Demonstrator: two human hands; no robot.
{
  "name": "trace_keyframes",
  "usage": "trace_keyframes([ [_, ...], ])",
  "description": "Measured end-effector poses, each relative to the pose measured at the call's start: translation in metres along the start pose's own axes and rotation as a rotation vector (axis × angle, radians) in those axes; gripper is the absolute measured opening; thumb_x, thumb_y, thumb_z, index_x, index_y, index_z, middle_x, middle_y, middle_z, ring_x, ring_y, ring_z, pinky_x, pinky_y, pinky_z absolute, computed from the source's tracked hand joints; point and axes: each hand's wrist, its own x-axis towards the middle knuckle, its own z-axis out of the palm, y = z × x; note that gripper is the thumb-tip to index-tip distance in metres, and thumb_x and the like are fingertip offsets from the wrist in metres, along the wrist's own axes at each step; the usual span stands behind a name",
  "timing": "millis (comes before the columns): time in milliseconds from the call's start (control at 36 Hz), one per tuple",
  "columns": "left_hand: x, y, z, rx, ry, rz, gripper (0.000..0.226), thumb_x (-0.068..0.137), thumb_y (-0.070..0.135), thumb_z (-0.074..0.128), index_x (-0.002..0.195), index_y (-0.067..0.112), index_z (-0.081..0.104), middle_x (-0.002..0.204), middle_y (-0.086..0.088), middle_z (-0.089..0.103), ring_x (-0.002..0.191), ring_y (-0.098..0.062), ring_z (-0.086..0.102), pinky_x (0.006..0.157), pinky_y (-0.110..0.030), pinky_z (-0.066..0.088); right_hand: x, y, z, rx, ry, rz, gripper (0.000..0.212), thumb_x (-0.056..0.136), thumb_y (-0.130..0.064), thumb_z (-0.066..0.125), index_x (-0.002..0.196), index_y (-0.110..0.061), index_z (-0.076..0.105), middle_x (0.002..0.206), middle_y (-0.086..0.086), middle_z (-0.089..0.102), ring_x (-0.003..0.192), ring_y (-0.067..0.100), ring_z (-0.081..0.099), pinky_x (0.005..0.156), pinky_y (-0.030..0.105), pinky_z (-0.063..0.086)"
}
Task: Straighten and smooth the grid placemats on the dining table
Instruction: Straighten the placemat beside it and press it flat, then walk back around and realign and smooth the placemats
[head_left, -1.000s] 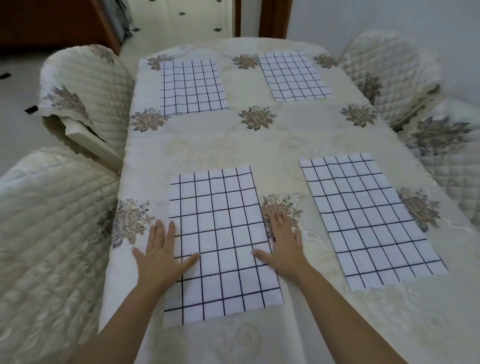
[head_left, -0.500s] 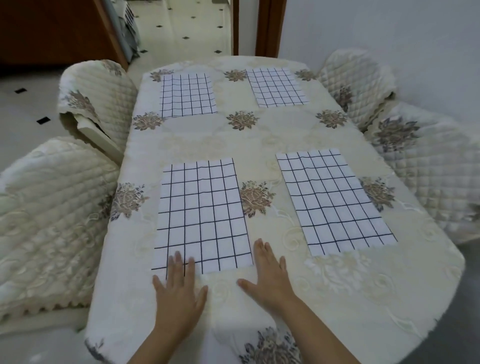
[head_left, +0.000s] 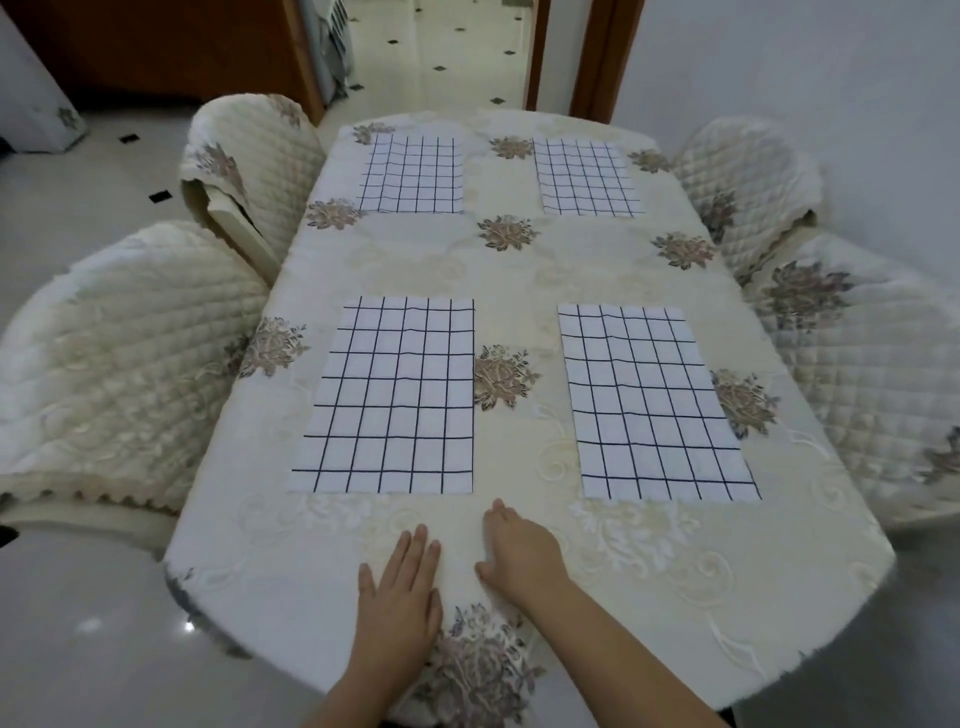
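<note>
Several white placemats with a dark grid lie flat on the cream floral tablecloth (head_left: 519, 275). The near left placemat (head_left: 395, 400) and the near right placemat (head_left: 649, 405) sit side by side in front of me. The far left placemat (head_left: 415, 174) and the far right placemat (head_left: 584, 176) lie at the far end. My left hand (head_left: 400, 597) rests flat on the cloth near the front edge, fingers straight. My right hand (head_left: 519, 551) lies flat beside it. Neither hand touches a placemat or holds anything.
Quilted cream chairs stand close on both sides: the near left chair (head_left: 119, 364), the far left chair (head_left: 244, 171), the far right chair (head_left: 748, 182) and the near right chair (head_left: 872, 374). A doorway (head_left: 441, 52) opens beyond the table's far end.
Both hands slid back off the near left placemat toward the table's front edge and came closer together. The view pulled back, showing the whole table.
</note>
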Motion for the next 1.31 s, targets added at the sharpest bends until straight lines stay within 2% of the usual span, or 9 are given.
trace_keyframes([
  [83, -0.006, 0.006, -0.004, -0.081, -0.063, -0.069, 0.050, 0.076, 0.029, 0.036, 0.123, 0.017, 0.046, 0.131, -0.003, 0.058, 0.136, -0.012, 0.014, 0.070, -0.057, 0.052, -0.005, 0.005, -0.006, -0.030, -0.008, -0.022, 0.053, 0.092, -0.030, 0.049, 0.137, -0.006, 0.035, 0.144, 0.013, 0.039, 0.122, 0.028, 0.048, 0.096, 0.036, 0.040],
  [222, -0.014, 0.018, -0.005, -0.145, -0.097, -0.143, 0.054, 0.070, 0.028, 0.035, 0.120, 0.017, 0.052, 0.127, -0.003, 0.061, 0.122, -0.015, 0.038, 0.073, -0.058, 0.051, -0.007, 0.010, -0.011, -0.095, 0.007, -0.071, 0.033, 0.093, -0.027, 0.044, 0.119, -0.006, 0.047, 0.118, 0.015, 0.057, 0.107, 0.029, 0.055, 0.077, 0.034, 0.040],
  [333, -0.015, 0.028, -0.017, -0.345, -0.095, -0.258, 0.062, 0.081, 0.029, 0.024, 0.140, 0.021, 0.041, 0.154, 0.010, 0.022, 0.143, -0.010, 0.017, 0.114, -0.052, 0.015, -0.002, 0.003, -0.017, -0.050, 0.016, -0.077, 0.028, 0.094, -0.026, 0.043, 0.109, -0.005, 0.052, 0.114, 0.016, 0.059, 0.104, 0.029, 0.056, 0.074, 0.032, 0.039],
  [389, -0.015, 0.027, -0.021, -0.422, -0.100, -0.293, 0.052, 0.091, 0.023, 0.029, 0.143, 0.023, 0.034, 0.156, 0.013, 0.011, 0.144, -0.006, 0.009, 0.117, -0.042, 0.004, 0.001, -0.007, -0.017, 0.007, 0.013, -0.067, 0.032, 0.095, -0.027, 0.042, 0.115, -0.004, 0.051, 0.114, 0.015, 0.059, 0.104, 0.030, 0.056, 0.076, 0.032, 0.043],
  [528, -0.031, 0.010, -0.025, -0.480, -0.097, -0.360, 0.048, 0.093, 0.014, 0.037, 0.139, 0.027, 0.040, 0.154, 0.016, 0.016, 0.142, -0.002, 0.014, 0.117, -0.034, 0.008, 0.003, -0.033, -0.006, -0.052, -0.010, -0.097, 0.026, 0.095, -0.021, 0.038, 0.110, -0.005, 0.051, 0.111, 0.013, 0.059, 0.101, 0.029, 0.057, 0.066, 0.028, 0.033],
  [722, -0.062, -0.026, -0.051, -0.770, -0.023, -0.490, 0.034, 0.094, 0.008, 0.042, 0.123, 0.013, 0.058, 0.133, 0.003, 0.054, 0.124, -0.009, 0.046, 0.100, -0.010, 0.026, -0.004, -0.087, 0.005, 0.227, -0.147, -0.166, 0.029, 0.092, -0.028, 0.045, 0.111, -0.013, 0.060, 0.109, 0.008, 0.067, 0.096, 0.023, 0.063, 0.082, 0.031, 0.050],
  [917, -0.117, -0.127, -0.119, -0.971, 0.247, -0.553, 0.027, 0.093, 0.010, 0.049, 0.112, 0.024, 0.064, 0.100, 0.020, 0.063, 0.097, 0.002, 0.060, 0.086, -0.009, 0.044, -0.023, -0.194, 0.003, 0.509, -0.154, -0.335, 0.018, 0.094, -0.020, 0.046, 0.105, -0.022, 0.060, 0.088, -0.004, 0.070, 0.072, 0.006, 0.063, 0.058, 0.009, 0.043],
  [1167, -0.159, -0.259, -0.192, -1.137, 0.543, -0.653, 0.033, 0.094, 0.004, 0.043, 0.091, 0.032, 0.060, 0.088, 0.009, 0.069, 0.082, 0.002, 0.065, 0.074, -0.006, 0.048, -0.038, -0.355, 0.009, 0.790, -0.149, -0.513, 0.028, 0.093, -0.012, 0.050, 0.084, -0.037, 0.059, 0.071, -0.007, 0.067, 0.064, -0.002, 0.061, 0.065, 0.014, 0.047],
  [1306, -0.177, -0.301, -0.210, -1.179, 0.638, -0.647, 0.031, 0.095, 0.006, 0.044, 0.091, 0.032, 0.060, 0.087, 0.007, 0.070, 0.082, 0.000, 0.066, 0.075, -0.010, 0.050, -0.035, -0.420, 0.009, 0.847, -0.192, -0.590, 0.026, 0.093, -0.005, 0.048, 0.087, -0.026, 0.062, 0.069, -0.006, 0.067, 0.062, 0.002, 0.061, 0.063, 0.012, 0.047],
])
